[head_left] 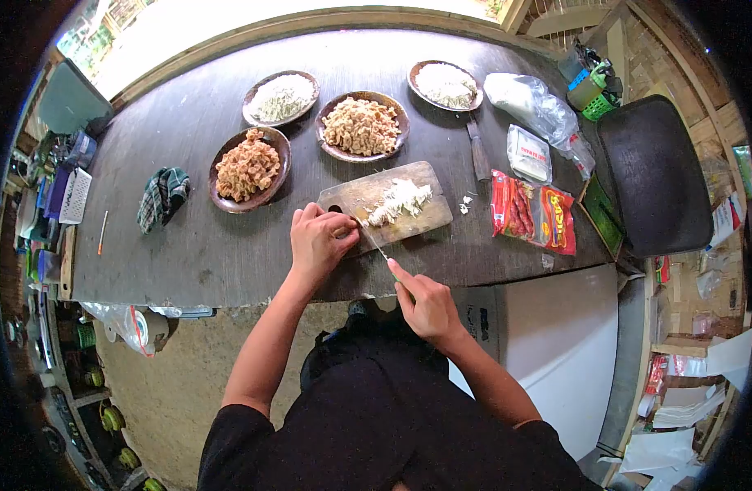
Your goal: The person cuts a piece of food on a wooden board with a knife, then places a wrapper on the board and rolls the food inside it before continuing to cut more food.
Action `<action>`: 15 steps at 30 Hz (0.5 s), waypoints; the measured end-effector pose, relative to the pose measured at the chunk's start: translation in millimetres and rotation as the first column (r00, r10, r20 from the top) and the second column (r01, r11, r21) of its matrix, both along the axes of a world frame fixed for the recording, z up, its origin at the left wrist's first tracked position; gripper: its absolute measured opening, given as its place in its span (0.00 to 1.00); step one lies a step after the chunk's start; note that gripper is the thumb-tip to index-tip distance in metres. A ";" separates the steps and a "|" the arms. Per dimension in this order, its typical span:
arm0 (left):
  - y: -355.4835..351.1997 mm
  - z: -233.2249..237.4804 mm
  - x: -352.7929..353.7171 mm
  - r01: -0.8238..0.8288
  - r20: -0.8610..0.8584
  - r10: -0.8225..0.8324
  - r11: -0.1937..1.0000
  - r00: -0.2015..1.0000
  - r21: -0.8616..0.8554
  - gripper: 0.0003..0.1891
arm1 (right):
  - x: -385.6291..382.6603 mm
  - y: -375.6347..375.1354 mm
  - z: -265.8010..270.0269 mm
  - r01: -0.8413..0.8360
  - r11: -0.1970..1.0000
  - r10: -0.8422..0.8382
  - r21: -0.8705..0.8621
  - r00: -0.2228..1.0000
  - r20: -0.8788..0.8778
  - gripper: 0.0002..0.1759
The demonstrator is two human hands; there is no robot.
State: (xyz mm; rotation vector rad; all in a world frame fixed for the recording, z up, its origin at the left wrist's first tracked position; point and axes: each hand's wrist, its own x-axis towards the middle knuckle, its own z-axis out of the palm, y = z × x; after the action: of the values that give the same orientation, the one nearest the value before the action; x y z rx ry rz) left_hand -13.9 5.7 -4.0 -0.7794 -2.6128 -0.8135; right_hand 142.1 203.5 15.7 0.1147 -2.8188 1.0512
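A wooden cutting board (pixel 441 214) lies near the front edge of the dark table, bearing a heap of chopped whitish food (pixel 402 200). My right hand (pixel 429 307) is closed around the handle of a knife (pixel 376 240), whose blade reaches over the board's front edge. At the board's left end, my left hand (pixel 320 241) has its fingers curled and pressed together close beside the blade; whatever they hold is hidden. A few white scraps (pixel 465 203) have fallen to the right of the board.
Behind the board are brown plates of crispy-looking pieces (pixel 361 127) (pixel 247 166) and plates of shredded white food (pixel 283 97) (pixel 445 85). To the right lie a cleaver (pixel 479 155), a red sausage packet (pixel 533 214) and plastic bags (pixel 533 102). A checked cloth (pixel 163 199) lies left.
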 end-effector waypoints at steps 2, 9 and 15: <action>0.2 -0.5 0.0 0.001 -0.002 -0.001 1.000 1.000 0.018 0.05 | -0.2 -0.3 -2.5 -0.002 1.000 0.002 -0.007 1.000 0.018 0.29; -0.5 4.7 0.8 0.003 0.023 -0.004 1.000 1.000 0.026 0.05 | -16.6 -7.6 -7.1 0.025 0.998 -0.026 0.065 1.000 0.005 0.29; -0.4 1.9 1.3 -0.005 0.006 0.005 0.999 1.000 0.045 0.05 | -17.6 -5.1 -8.2 0.042 0.996 -0.040 0.076 0.999 -0.023 0.29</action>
State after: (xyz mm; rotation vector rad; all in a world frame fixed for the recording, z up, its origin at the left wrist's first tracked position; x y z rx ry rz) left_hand -12.7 5.3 -2.1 -0.7594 -2.5907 -0.8711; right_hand 124.5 198.4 7.4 0.0751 -2.8303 0.9281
